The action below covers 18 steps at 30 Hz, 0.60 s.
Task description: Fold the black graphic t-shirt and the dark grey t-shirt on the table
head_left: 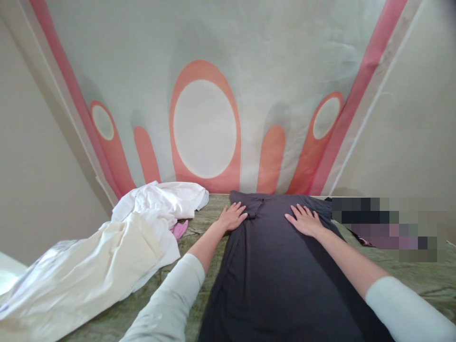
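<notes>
A dark garment lies spread out in front of me, its narrower end at the far edge and its wider part running toward me. My left hand rests flat on its upper left edge, fingers stretched out, beside a small folded flap of the cloth. On the upper right part lies my right hand, palm down with fingers apart. Neither hand grips the fabric. Whether the garment is a dress or a skirt I cannot tell.
Left of the garment is a heap of white cloth and cream cloth, with a pink piece beside it. All lies on a green-brown cover. Behind stands a wall panel with pink shapes. A blurred patch hides things at right.
</notes>
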Each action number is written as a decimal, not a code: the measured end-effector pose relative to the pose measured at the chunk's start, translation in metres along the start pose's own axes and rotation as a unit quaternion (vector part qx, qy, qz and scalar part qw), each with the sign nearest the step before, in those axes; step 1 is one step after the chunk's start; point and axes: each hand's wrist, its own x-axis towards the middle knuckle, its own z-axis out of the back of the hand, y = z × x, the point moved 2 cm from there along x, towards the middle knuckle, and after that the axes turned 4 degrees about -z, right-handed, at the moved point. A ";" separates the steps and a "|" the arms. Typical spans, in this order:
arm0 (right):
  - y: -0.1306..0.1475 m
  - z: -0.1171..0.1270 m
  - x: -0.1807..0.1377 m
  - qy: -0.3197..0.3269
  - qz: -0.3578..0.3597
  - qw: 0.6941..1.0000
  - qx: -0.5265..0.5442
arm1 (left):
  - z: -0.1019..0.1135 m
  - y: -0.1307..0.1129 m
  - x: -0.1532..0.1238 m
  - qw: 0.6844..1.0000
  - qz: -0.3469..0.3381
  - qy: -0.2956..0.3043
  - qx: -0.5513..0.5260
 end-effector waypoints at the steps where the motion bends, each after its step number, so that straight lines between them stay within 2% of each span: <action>1: 0.000 0.000 0.003 -0.002 0.001 1.000 0.002 | 0.002 -0.002 0.000 1.000 0.004 -0.003 -0.001; 3: -0.002 -0.001 0.005 -0.002 0.002 1.000 0.006 | 0.008 -0.009 -0.007 1.000 0.007 -0.015 -0.001; 5: -0.001 0.002 0.005 -0.013 0.005 1.000 0.009 | 0.017 -0.022 -0.026 0.999 0.005 -0.032 0.005; 6: 0.001 0.005 0.004 -0.028 0.011 0.999 0.010 | 0.023 -0.030 -0.041 0.999 -0.001 -0.047 0.016; 9: 0.019 0.015 0.005 -0.081 0.056 0.994 0.036 | 0.039 -0.052 -0.098 0.997 0.039 -0.057 0.026; 13: 0.064 0.023 0.021 -0.068 0.083 0.986 0.130 | 0.049 -0.074 -0.169 0.993 0.110 0.027 -0.020; 15: 0.088 0.024 0.035 -0.064 0.074 0.984 0.148 | 0.052 -0.082 -0.191 0.990 0.129 0.054 -0.036; 18: 0.117 0.021 0.056 -0.064 0.047 0.984 0.160 | 0.054 -0.090 -0.207 0.985 0.150 0.082 -0.040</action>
